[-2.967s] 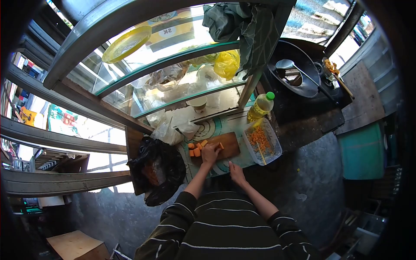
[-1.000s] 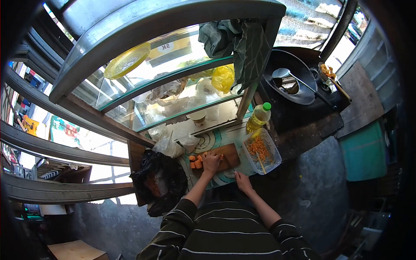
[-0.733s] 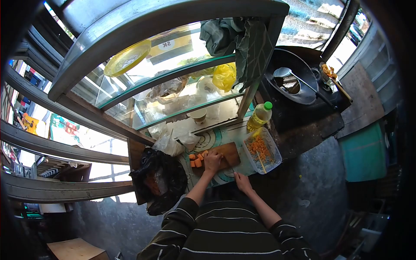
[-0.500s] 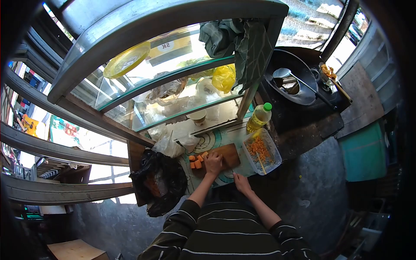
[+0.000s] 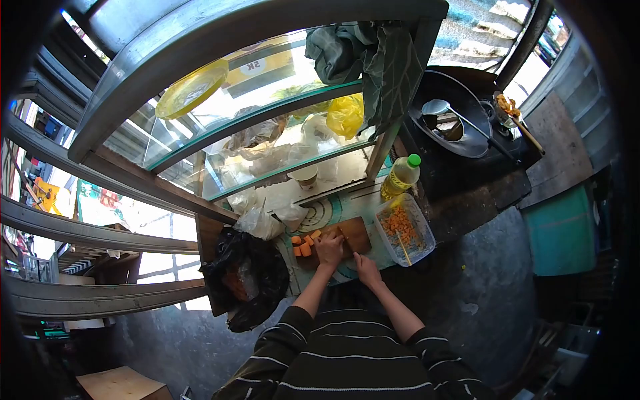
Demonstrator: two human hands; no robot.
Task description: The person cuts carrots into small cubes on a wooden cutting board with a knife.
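Observation:
On a wooden cutting board point(image 5: 358, 235), several chunks of orange carrot point(image 5: 306, 249) lie at the left end. My left hand point(image 5: 329, 249) is closed over the board just right of these chunks, its fingers bent down; what lies beneath them is hidden. My right hand point(image 5: 368, 271) is wrapped round the handle of a knife at the board's near edge. The thin, dark blade points up the board beside my left fingers and is hard to make out. Right of the board, a clear plastic tub point(image 5: 425, 244) contains small chopped orange pieces and a spoon-like utensil.
A bottle of yellow oil point(image 5: 401, 177) with a green cap stands behind the tub. A black plastic bag point(image 5: 273, 273) sits at the left. Beyond are a glass display case point(image 5: 267, 133) and, at the right, a wok point(image 5: 467, 148) with a ladle point(image 5: 460, 119).
My right hand has moved up and slightly left, bringing the knife onto the board beside my left hand. The left hand stays nearly in place.

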